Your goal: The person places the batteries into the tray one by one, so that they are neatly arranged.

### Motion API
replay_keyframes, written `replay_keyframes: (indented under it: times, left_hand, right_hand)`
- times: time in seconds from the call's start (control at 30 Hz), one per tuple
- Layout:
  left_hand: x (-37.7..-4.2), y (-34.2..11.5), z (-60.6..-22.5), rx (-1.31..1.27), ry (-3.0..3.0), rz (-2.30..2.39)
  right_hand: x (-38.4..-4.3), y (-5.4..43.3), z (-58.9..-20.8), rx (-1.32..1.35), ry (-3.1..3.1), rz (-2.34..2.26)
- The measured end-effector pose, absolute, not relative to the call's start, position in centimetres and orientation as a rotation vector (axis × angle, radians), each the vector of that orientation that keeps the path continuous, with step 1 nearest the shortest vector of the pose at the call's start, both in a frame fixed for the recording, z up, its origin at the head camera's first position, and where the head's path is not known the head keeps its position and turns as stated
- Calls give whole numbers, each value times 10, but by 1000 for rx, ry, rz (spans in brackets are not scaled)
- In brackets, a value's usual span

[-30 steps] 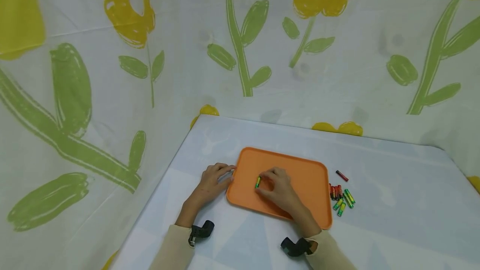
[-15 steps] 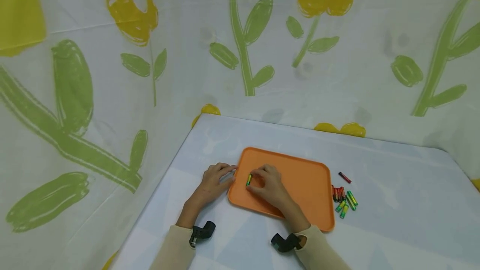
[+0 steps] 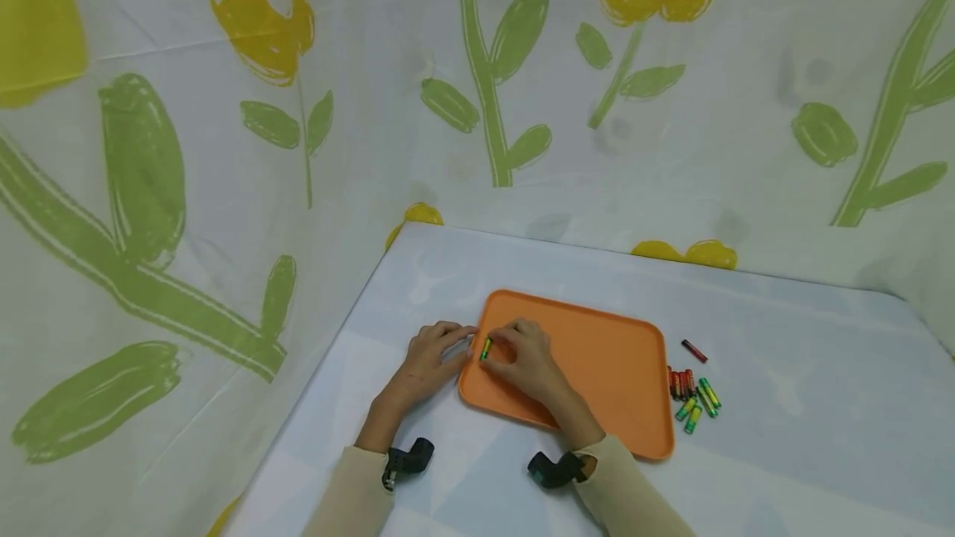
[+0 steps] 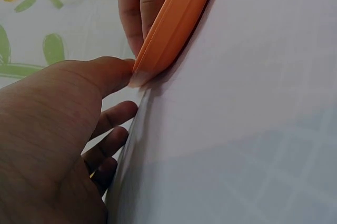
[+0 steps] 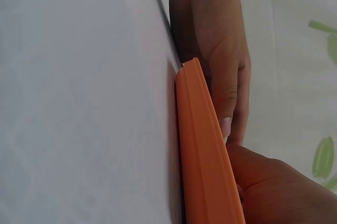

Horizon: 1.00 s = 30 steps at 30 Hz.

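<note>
An orange tray [image 3: 597, 355] lies on the table. Over its left part, my right hand [image 3: 525, 361] pinches a small green-and-yellow battery [image 3: 487, 348] between thumb and fingers, upright or slightly tilted. At the tray's left edge, my left hand [image 3: 429, 359] rests with thumb and forefinger spread apart against the rim. From the left wrist, the left thumb [image 4: 113, 71] is seen touching the rim of the tray [image 4: 171, 31]. The right wrist view has the right hand [image 5: 279, 182] partly behind the tray wall, which hides the battery there.
Right of the tray lie several red-and-black batteries [image 3: 681, 384] side by side, with several green-and-yellow batteries [image 3: 693, 419] close by. One more red-and-black battery [image 3: 694, 350] lies apart, farther back. A flower-printed curtain [image 3: 358, 147] hangs behind and left of the table [image 3: 783, 388].
My right hand has moved left across the tray with the battery, coming close to the left rim. The left hand stays at the tray's edge. The head view has shifted slightly.
</note>
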<state>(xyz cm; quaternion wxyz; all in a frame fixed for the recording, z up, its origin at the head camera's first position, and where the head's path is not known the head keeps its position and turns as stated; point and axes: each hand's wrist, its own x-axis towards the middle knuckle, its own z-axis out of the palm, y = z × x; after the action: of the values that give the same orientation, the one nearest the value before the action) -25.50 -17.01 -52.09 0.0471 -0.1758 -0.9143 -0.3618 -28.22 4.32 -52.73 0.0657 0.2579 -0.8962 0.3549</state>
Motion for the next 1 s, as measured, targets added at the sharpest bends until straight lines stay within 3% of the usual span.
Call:
replay_keyframes:
  times: [1.0]
  left_hand:
    - [-257,-170,-525,-506,-2798,-1070]
  right_hand:
    - [-283,32,-524,742,-2750,1077]
